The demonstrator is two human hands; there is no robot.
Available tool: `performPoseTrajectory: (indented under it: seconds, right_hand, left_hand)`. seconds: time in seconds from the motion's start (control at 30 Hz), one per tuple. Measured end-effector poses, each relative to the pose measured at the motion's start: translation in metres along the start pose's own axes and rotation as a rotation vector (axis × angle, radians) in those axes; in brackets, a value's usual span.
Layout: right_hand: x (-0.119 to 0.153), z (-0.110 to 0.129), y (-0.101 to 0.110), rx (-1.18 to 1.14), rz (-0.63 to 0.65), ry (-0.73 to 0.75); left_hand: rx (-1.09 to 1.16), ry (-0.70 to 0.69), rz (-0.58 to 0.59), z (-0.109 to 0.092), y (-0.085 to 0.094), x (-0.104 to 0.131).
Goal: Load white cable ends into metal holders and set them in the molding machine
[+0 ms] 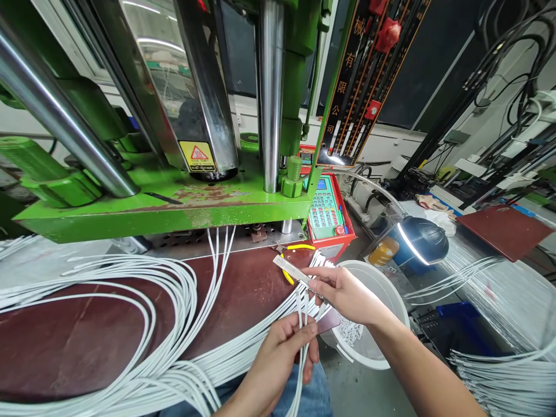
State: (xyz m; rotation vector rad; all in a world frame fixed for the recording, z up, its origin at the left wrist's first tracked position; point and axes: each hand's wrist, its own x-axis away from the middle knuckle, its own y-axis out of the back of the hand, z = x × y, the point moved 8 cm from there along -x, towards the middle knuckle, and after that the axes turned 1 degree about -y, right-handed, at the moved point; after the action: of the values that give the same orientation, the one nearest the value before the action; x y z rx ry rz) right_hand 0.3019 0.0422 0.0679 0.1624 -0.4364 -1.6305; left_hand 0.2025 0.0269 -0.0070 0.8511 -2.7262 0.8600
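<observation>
Now my left hand (283, 343) pinches white cables (306, 302), cut off at six o'clock; at its two o'clock my right hand (341, 289) grips a metal strip (287, 269), end hidden.

Slender white cables (299, 304) rise to a flat, slanted metal bar (289, 269).
</observation>
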Motion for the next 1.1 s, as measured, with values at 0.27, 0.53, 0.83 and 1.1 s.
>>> performPoseTrajectory:
  seconds: [0.27, 0.53, 0.83, 1.1]
  right_hand:
    - [-0.001, -0.011, -0.006, 0.0, -0.033, -0.098]
    - [0.002, -0.017, -0.011, 0.084, -0.093, -0.084]
    - [0.001, -0.021, -0.011, 0.002, -0.065, -0.085]
    - [0.001, -0.018, -0.004, 0.026, -0.067, -0.096]
  left_hand:
    - [-0.042, -0.048, -0.068, -0.003, -0.002, -0.004]
    - [-0.062, -0.027, -0.188, 0.007, 0.006, -0.008]
    - [0.06, -0.025, -0.17, 0.001, 0.003, -0.002]
    - [0.115, 0.024, -0.236, 0.016, 0.016, -0.005]
